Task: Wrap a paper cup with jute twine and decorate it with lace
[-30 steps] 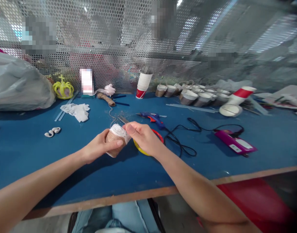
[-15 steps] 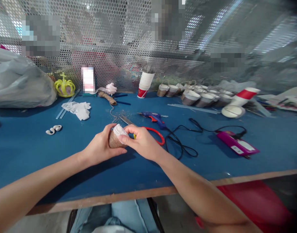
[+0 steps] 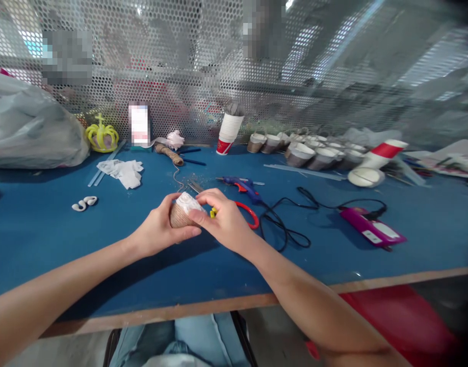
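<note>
A small cup wrapped in brown twine [image 3: 179,217], with white crumpled material at its upper end, is held tilted above the table. My left hand [image 3: 157,227] curls round its left side, thumb along the underside. From the right, my right hand [image 3: 224,219] grips the white end between thumb and fingers. Just behind the right hand lie scissors with a red handle [image 3: 251,214], partly covered by it. A strand of twine runs from behind the cup to a twine spool [image 3: 168,153]. Beyond the scissors rests a blue glue gun [image 3: 241,186].
Several finished cups [image 3: 301,153] stand along the back right. A stack of paper cups [image 3: 230,132] is by the mesh panel. A purple power strip [image 3: 371,227] and black cord lie right. Left are white cloth [image 3: 123,172], a yellow crown [image 3: 102,136] and a plastic bag [image 3: 31,127].
My right hand's fingers have shifted slightly up and over the white end, and the cup has turned a little. My left hand keeps its hold.
</note>
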A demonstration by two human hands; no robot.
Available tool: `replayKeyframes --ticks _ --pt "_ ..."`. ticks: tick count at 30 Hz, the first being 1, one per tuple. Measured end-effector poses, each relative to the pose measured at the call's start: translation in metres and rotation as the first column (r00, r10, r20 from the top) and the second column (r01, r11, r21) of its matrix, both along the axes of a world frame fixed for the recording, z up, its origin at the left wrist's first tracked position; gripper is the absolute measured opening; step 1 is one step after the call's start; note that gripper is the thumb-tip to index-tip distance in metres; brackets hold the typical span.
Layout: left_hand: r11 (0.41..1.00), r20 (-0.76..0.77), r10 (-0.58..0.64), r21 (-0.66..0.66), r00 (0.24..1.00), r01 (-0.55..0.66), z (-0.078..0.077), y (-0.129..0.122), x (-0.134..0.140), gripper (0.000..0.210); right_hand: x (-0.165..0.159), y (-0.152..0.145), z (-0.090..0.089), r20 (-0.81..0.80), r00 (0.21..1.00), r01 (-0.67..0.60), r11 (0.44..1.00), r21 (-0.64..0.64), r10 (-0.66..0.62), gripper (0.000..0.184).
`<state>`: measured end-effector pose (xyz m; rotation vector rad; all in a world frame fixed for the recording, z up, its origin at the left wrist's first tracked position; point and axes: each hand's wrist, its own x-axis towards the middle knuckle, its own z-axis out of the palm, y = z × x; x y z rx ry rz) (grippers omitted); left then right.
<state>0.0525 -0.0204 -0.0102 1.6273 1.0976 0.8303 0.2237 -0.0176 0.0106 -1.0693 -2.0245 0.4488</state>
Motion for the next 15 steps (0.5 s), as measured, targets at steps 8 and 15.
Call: replayKeyframes --ticks 8,15 --pt "0.981 0.289 -0.054 -0.163 0.956 0.105 0.0084 0.0009 -0.0002 0.074 0.0039 -0.0007 0.0059 -0.128 0.992 -0.021 0.999 -0.024 0.017 0.043" --pt "0.911 0.429 -0.077 -0.337 0.9 0.238 0.0097 -0.0003 -0.0007 0.076 0.004 -0.0015 0.006 -0.141 0.99 0.007 0.999 0.043 -0.001 0.042"
